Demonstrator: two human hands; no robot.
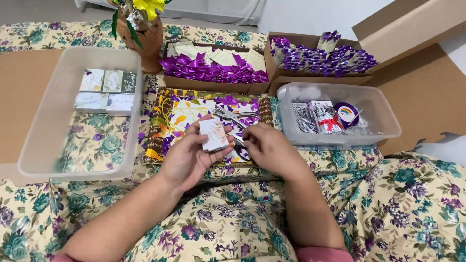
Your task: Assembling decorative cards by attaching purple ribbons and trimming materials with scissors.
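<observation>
We are seeing our right hand (269, 148) covering the lower handles of the metal pliers-like tool (235, 118), so we are not making out its grip. The vase (143, 38) is running off the top edge. Items in the right-hand clear tub (383, 127) are looking too small to identify.

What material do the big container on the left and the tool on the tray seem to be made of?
The big container looks like translucent, frosted plastic: the floral cloth shows through its walls. The tool, resembling a hole punch, seems polished metal, since it shines silver; its handles look darker, perhaps coated.
</observation>
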